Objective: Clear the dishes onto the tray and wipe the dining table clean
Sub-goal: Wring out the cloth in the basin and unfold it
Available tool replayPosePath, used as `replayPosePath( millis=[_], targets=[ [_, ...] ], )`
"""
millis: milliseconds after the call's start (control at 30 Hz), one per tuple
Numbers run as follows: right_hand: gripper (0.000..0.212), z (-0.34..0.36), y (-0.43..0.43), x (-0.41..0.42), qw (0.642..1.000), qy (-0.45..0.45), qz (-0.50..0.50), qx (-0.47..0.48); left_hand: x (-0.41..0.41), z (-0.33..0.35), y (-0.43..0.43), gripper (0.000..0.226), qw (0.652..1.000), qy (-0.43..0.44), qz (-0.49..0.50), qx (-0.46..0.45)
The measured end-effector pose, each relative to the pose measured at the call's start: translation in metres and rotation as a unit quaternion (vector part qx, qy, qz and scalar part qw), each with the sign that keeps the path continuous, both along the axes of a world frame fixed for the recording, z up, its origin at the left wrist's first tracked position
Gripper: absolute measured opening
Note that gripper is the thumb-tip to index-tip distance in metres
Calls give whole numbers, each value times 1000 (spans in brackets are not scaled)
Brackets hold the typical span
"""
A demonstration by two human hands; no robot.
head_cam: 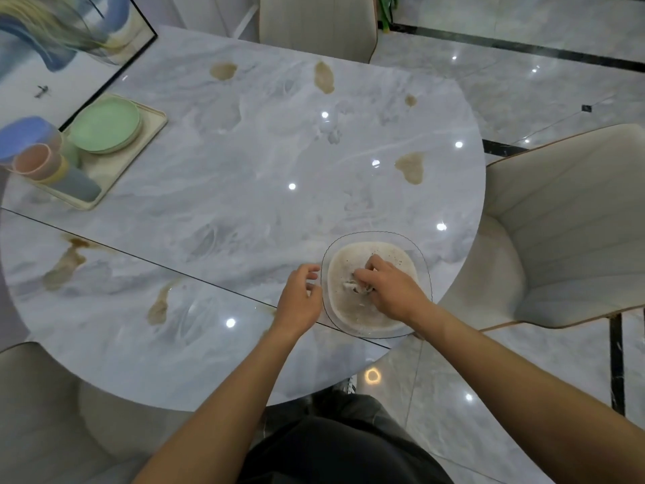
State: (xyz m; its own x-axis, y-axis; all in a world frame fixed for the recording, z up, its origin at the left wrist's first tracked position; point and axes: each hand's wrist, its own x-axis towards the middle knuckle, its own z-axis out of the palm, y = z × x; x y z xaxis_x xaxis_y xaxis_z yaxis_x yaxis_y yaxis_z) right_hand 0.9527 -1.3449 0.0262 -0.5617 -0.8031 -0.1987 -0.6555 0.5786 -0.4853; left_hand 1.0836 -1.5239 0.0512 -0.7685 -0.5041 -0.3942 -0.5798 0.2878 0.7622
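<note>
A clear glass plate (352, 316) smeared with brownish residue lies near the table's front right edge. My right hand (387, 289) is over it, fingers curled round a small crumpled scrap, probably a used tissue (354, 286). My left hand (302, 298) hovers at the plate's left rim, fingers loosely curled, holding nothing. A cream tray (155, 125) at the far left carries stacked green plates (106, 126) and several coloured cups (35, 158) lying on their sides. Brown spill stains (412, 167) dot the marble table (244, 169).
Beige chairs stand at the right (565, 221), at the far side (317, 26) and at the near left (38, 413). A framed painting (62, 47) leans at the table's far left corner behind the tray. More stains (66, 262) mark the left part of the table.
</note>
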Motion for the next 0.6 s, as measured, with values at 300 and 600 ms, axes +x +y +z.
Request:
replayPosePath(
  millis=[300,600],
  targets=[
    [16,55,-3,-23,998,-47,8,-35,-10,3,-8,25,989,97,-107,-27],
    [19,126,-15,-26,998,-19,34,45,-48,13,-4,58,960,96,-264,-12]
  ],
)
